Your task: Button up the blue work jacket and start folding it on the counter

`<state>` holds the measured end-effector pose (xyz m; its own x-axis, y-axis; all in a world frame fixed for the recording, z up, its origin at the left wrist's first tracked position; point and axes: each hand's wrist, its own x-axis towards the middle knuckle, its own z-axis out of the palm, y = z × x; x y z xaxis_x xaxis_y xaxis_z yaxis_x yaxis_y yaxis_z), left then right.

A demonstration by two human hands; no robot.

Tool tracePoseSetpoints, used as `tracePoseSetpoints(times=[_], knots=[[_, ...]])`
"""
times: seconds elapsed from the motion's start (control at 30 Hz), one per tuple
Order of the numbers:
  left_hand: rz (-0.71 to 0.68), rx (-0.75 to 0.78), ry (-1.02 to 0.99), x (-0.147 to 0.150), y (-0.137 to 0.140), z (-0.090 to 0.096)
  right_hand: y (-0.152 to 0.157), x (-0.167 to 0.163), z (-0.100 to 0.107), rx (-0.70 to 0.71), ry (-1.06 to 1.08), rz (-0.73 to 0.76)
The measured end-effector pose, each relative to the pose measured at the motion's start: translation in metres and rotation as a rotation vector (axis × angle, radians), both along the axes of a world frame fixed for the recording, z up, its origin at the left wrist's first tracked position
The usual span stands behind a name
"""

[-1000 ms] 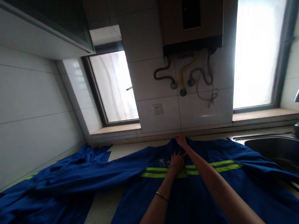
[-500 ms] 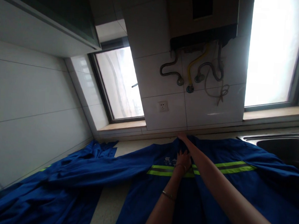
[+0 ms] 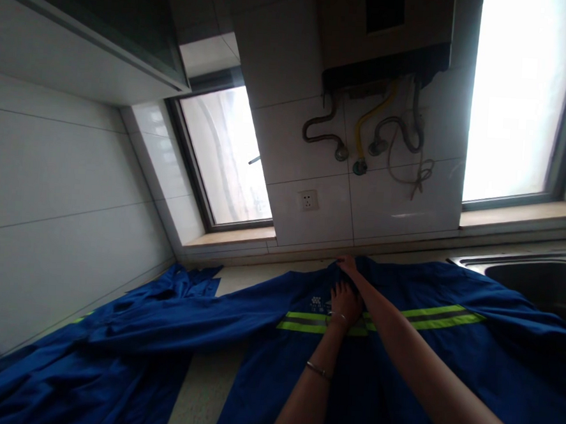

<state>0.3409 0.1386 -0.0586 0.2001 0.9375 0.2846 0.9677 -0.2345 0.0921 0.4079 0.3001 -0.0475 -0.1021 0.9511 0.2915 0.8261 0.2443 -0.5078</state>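
Observation:
A blue work jacket (image 3: 283, 372) with yellow-green and grey reflective bands lies spread over the counter, front up, with small white printing on its chest. My left hand (image 3: 345, 303), with bracelets on its wrist and forearm, rests on the chest by the printing, its fingers spread over the cloth. Just beyond it, my right hand (image 3: 347, 264) is at the collar, fingers closed on the cloth's edge. My right forearm crosses over the jacket's front and hides part of the band. More blue clothing (image 3: 123, 381) lies crumpled at the left.
Beyond the jacket runs a tiled wall with a socket (image 3: 308, 200), pipes (image 3: 359, 130) and a water heater (image 3: 387, 39). A metal sink (image 3: 538, 269) is set in at the right, with jacket cloth reaching its edge. A cabinet (image 3: 82, 40) hangs at upper left. The pale counter (image 3: 205, 380) shows between the garments.
My left hand has shifted very slightly on the chest, fingers a little more spread. My right hand stays at the collar, its wrist slightly turned. The jacket lies as before.

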Motion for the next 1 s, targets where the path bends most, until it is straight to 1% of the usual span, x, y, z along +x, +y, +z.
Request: tracePoseSetpoints(times=[0.07, 0.2, 0.27, 0.37, 0.43, 0.5, 0.53, 0.6, 0.7, 0.8, 0.83, 0.9, 1.0], knots=[[-0.003, -0.072, -0.002, 0.000, 0.003, -0.003, 0.001, -0.003, -0.004, -0.005, -0.015, 0.001], [-0.028, -0.125, 0.018, -0.001, 0.004, -0.003, 0.000, -0.010, -0.005, 0.012, -0.052, 0.000], [-0.035, -0.114, 0.018, -0.002, 0.003, -0.004, 0.000, -0.012, 0.000, 0.013, -0.076, 0.003], [-0.024, -0.094, 0.011, -0.001, 0.003, -0.006, 0.003, -0.007, 0.016, 0.016, -0.113, -0.005], [-0.018, -0.102, 0.014, 0.000, 0.003, -0.007, 0.003, 0.002, 0.026, 0.024, -0.132, -0.029], [-0.011, -0.112, 0.012, 0.001, 0.005, -0.009, -0.002, 0.016, 0.030, 0.040, -0.147, -0.077], [-0.005, -0.117, 0.008, 0.001, 0.006, -0.009, -0.006, 0.024, 0.029, 0.051, -0.152, -0.109], [0.006, -0.122, -0.002, 0.002, 0.008, -0.010, -0.015, 0.036, 0.018, 0.080, -0.164, -0.205], [0.016, -0.127, 0.000, 0.002, 0.009, -0.011, -0.028, 0.044, -0.008, 0.049, -0.178, -0.339], [0.024, -0.141, 0.019, 0.002, 0.011, -0.012, -0.033, 0.041, -0.028, 0.000, -0.183, -0.365], [0.024, -0.146, 0.024, 0.002, 0.011, -0.012, -0.033, 0.040, -0.031, -0.006, -0.179, -0.365], [0.020, -0.150, 0.031, 0.002, 0.012, -0.012, -0.033, 0.039, -0.029, -0.035, -0.161, -0.353], [0.014, -0.150, 0.041, 0.001, 0.012, -0.012, -0.034, 0.046, -0.015, -0.095, -0.146, -0.277]])
